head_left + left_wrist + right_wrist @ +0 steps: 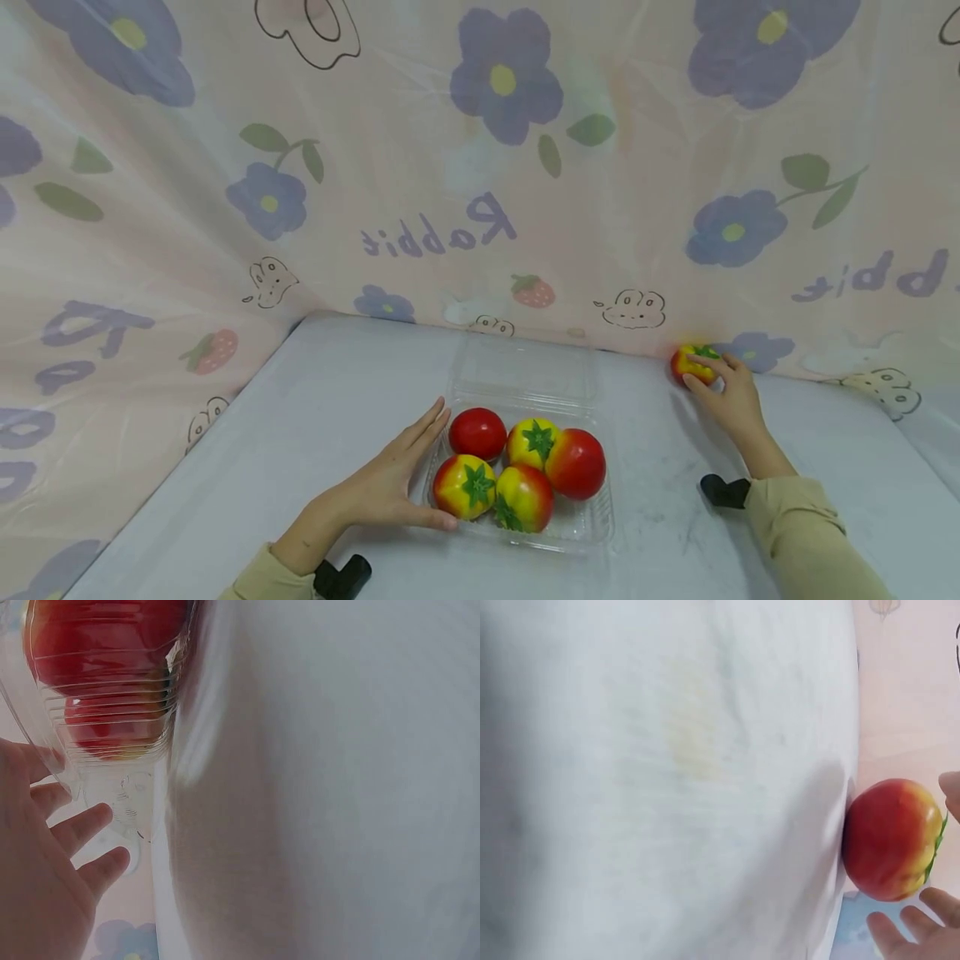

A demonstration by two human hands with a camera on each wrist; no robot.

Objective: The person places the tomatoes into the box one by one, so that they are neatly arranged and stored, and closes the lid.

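A clear plastic clamshell box (592,533) stands on the table with its lid folded back. Several toy tomatoes lie inside, among them a plain red one (477,433) and a yellow-red one with a green calyx (463,486). My left hand (390,479) is spread along the box's left side, thumb by the front edge; the left wrist view has its fingers (84,825) beside the ribbed wall. At the back right, my right hand (731,400) reaches over another tomato (891,838) on the table, thumb and fingers spread around it with a gap at the thumb.
The transparent lid (525,367) lies behind the box. A patterned cloth (420,167) hangs behind and at the left of the white table (660,517). Black wrist mounts (723,492) are on both forearms.
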